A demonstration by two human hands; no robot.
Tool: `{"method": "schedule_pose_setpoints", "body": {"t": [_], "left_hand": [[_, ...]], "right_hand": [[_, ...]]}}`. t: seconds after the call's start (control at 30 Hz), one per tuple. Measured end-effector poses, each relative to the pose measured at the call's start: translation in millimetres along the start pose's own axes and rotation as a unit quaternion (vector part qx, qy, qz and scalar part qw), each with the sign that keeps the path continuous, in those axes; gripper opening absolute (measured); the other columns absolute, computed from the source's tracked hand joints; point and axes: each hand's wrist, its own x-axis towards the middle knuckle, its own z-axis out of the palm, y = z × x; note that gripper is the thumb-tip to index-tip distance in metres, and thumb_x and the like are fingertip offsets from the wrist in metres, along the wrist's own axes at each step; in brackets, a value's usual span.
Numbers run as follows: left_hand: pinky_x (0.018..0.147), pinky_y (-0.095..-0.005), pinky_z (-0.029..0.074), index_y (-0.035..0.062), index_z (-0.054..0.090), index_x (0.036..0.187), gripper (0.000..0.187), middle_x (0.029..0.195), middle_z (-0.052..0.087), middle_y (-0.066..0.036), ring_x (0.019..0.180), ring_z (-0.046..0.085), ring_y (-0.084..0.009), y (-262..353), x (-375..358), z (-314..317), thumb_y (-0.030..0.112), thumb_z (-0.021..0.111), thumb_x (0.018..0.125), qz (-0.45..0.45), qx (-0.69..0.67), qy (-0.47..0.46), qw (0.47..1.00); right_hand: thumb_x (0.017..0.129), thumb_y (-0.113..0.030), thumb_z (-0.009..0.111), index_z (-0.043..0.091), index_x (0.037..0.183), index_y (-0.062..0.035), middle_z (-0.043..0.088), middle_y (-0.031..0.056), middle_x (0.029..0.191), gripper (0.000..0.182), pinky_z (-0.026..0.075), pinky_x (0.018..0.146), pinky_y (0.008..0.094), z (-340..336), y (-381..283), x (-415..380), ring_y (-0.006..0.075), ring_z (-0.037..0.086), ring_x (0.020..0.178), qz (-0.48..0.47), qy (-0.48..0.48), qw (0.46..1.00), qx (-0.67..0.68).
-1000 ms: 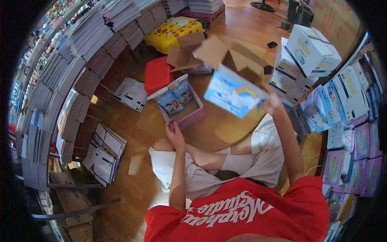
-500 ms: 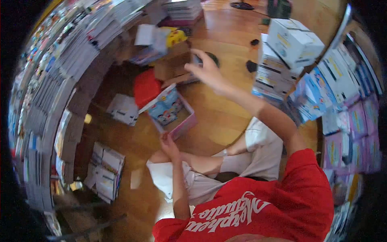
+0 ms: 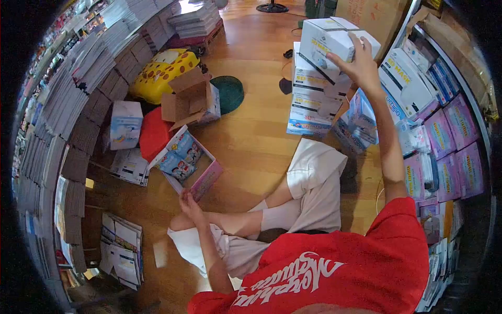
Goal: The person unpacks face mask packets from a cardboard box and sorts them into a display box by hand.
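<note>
Our left hand (image 3: 191, 208) pinches the pink box (image 3: 208, 181), seemingly steadying it; right of that box, our right hand (image 3: 363, 67) spreads, apparently to span a carton (image 3: 321, 42).

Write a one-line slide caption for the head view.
Right hand at the top white box of a stack, left hand at an open pink-sided box holding blue packets.

I'm sitting on the wooden floor (image 3: 251, 157) of what looks like a shop or its stockroom. Packed stacks of books or paper (image 3: 52, 107) curve along the left of the frame, white cartons (image 3: 320, 46) printed with "MASK" are piled right of upper centre, matching pink boxes (image 3: 467, 168) sit grouped at the right, and a big brown carton (image 3: 370, 18) stands upper right.
</note>
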Motion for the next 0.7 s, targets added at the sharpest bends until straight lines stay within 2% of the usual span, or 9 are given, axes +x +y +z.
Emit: {"method": "schedule_pose_setpoints", "body": {"t": [0.03, 0.13, 0.2, 0.33, 0.43, 0.53, 0.6, 0.67, 0.7], "left_hand": [[0.091, -0.0315, 0.046, -0.0038, 0.047, 0.12, 0.028, 0.118, 0.055, -0.014, 0.106, 0.055, -0.0219, 1.7, -1.5, -0.9, 0.008, 0.047, 0.094, 0.007, 0.01, 0.005, 1.0], [0.092, -0.0315, 0.045, -0.0047, 0.047, 0.12, 0.028, 0.117, 0.055, -0.015, 0.106, 0.055, -0.0217, 3.6, -4.6, -1.2, 0.007, 0.047, 0.094, 0.02, 0.02, 0.008, 1.0], [0.092, -0.0313, 0.045, -0.0046, 0.047, 0.119, 0.028, 0.116, 0.055, -0.015, 0.106, 0.054, -0.0214, 3.3, -2.7, -2.5, 0.006, 0.048, 0.094, 0.016, 0.003, -0.01, 1.0], [0.092, -0.0311, 0.044, -0.0028, 0.047, 0.12, 0.028, 0.113, 0.056, -0.013, 0.105, 0.054, -0.0204, 22.3, -10.5, 7.2, 0.008, 0.05, 0.094, 0.046, 0.066, -0.018, 0.997], [0.092, -0.0308, 0.044, -0.0015, 0.048, 0.12, 0.028, 0.112, 0.057, -0.012, 0.104, 0.054, -0.0195, 28.0, -13.7, 13.0, 0.01, 0.051, 0.094, 0.047, 0.07, -0.039, 0.996], [0.093, -0.0305, 0.043, -0.0008, 0.048, 0.12, 0.028, 0.111, 0.057, -0.011, 0.104, 0.055, -0.0186, 37.9, -17.8, 25.4, 0.01, 0.051, 0.095, 0.052, 0.041, -0.096, 0.993], [0.094, -0.0304, 0.042, -0.0003, 0.048, 0.121, 0.028, 0.111, 0.057, -0.01, 0.105, 0.054, -0.0182, 54.1, -27.1, 33.9, 0.01, 0.05, 0.095, 0.066, 0.053, -0.153, 0.985], [0.095, -0.031, 0.041, -0.0006, 0.048, 0.122, 0.029, 0.112, 0.057, -0.01, 0.107, 0.054, -0.0182, 62.0, -35.1, 39.3, 0.01, 0.05, 0.095, 0.063, 0.045, -0.21, 0.975], [0.096, -0.0321, 0.041, -0.0006, 0.046, 0.125, 0.033, 0.115, 0.056, -0.011, 0.109, 0.053, -0.0191, 58.7, -36.9, 41.9, 0.01, 0.051, 0.095, 0.069, 0.064, -0.233, 0.968]], "right_hand": [[0.07, -0.058, 0.068, 0.043, 0.133, -0.0085, 0.036, 0.0203, 0.137, 0.084, 0.048, 0.086, 0.0468, 5.8, 0.7, -1.6, 0.0406, 0.055, 0.109, 0.023, -0.016, 0.999, 0.017], [0.066, -0.056, 0.072, 0.047, 0.128, -0.0085, 0.039, 0.0177, 0.135, 0.083, 0.05, 0.083, 0.0454, 16.7, 3.8, -0.8, 0.0379, 0.057, 0.105, 0.022, 0.03, 0.996, 0.087], [0.065, -0.048, 0.076, 0.049, 0.126, -0.0084, 0.043, 0.0163, 0.131, 0.077, 0.05, 0.083, 0.0442, 16.0, 0.6, -2.8, 0.0356, 0.058, 0.104, -0.025, 0.086, 0.992, 0.09], [0.064, -0.03, 0.082, 0.05, 0.125, -0.0094, 0.049, 0.0149, 0.127, 0.072, 0.049, 0.086, 0.0417, -11.2, -28.0, -18.5, 0.0324, 0.057, 0.106, -0.156, 0.178, 0.963, 0.128], [0.063, -0.022, 0.083, 0.05, 0.125, -0.0107, 0.051, 0.0152, 0.126, 0.071, 0.047, 0.091, 0.04, -45.6, -69.5, -50.2, 0.0318, 0.054, 0.112, -0.141, 0.136, 0.955, 0.224], [0.061, -0.024, 0.083, 0.049, 0.127, -0.0121, 0.049, 0.0146, 0.129, 0.075, 0.047, 0.092, 0.0395, -51.2, -84.7, -88.7, 0.0318, 0.054, 0.113, -0.245, 0.075, 0.941, 0.22], [0.061, -0.023, 0.083, 0.048, 0.129, -0.0125, 0.048, 0.0142, 0.131, 0.077, 0.046, 0.094, 0.0394, -42.9, -91.8, -121.5, 0.0312, 0.053, 0.116, -0.3, -0.038, 0.92, 0.25], [0.061, -0.023, 0.082, 0.046, 0.131, -0.0127, 0.046, 0.0142, 0.133, 0.079, 0.045, 0.096, 0.0391, -13.5, -107.1, -166.6, 0.0316, 0.05, 0.119, -0.269, -0.129, 0.885, 0.357], [0.062, -0.023, 0.082, 0.045, 0.133, -0.0121, 0.044, 0.0141, 0.134, 0.08, 0.045, 0.096, 0.0389, 1.4, -111.5, -193.4, 0.0325, 0.048, 0.121, -0.214, -0.221, 0.871, 0.384]]}}
